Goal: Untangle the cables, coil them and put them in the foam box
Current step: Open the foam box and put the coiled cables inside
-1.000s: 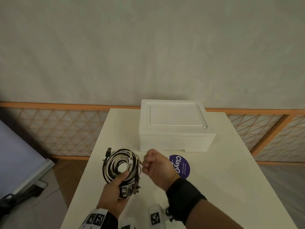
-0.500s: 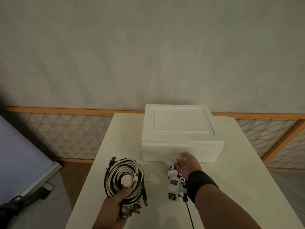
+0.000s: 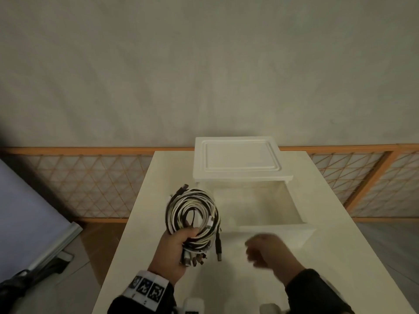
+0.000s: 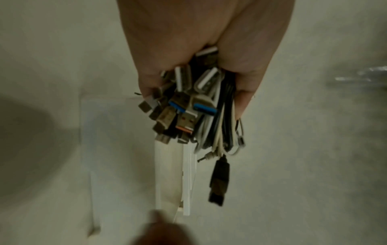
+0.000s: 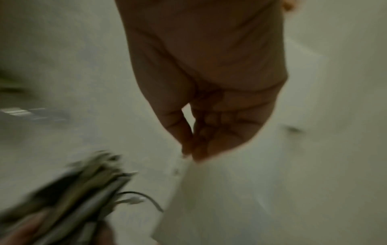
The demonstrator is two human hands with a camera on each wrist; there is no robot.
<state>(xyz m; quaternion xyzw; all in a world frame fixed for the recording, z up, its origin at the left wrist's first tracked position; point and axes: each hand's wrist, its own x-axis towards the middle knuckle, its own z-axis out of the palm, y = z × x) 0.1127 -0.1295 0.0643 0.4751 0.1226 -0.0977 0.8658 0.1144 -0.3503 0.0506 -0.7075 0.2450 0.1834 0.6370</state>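
A coil of black and white cables (image 3: 192, 211) is gripped at its lower edge by my left hand (image 3: 174, 248), held above the table left of the foam box. Several USB plugs (image 4: 188, 106) bunch out of the fist, and one black plug (image 3: 219, 248) dangles lower. The white foam box (image 3: 272, 230) stands open and looks empty inside. Its lid (image 3: 238, 159) sits over the far end. My right hand (image 3: 265, 250) is blurred, just in front of the box's near wall. Its fingers (image 5: 209, 126) are curled in and hold nothing.
The white table (image 3: 158, 257) is narrow, with its left edge close beside my left hand. An orange lattice fence (image 3: 90, 184) runs behind the table against the wall. A grey board (image 3: 27, 211) leans on the floor at the left.
The box was closed and is now open, with the lid shifted to the far side. My right hand has drawn back from the box front toward me. The coil stays in my left hand.
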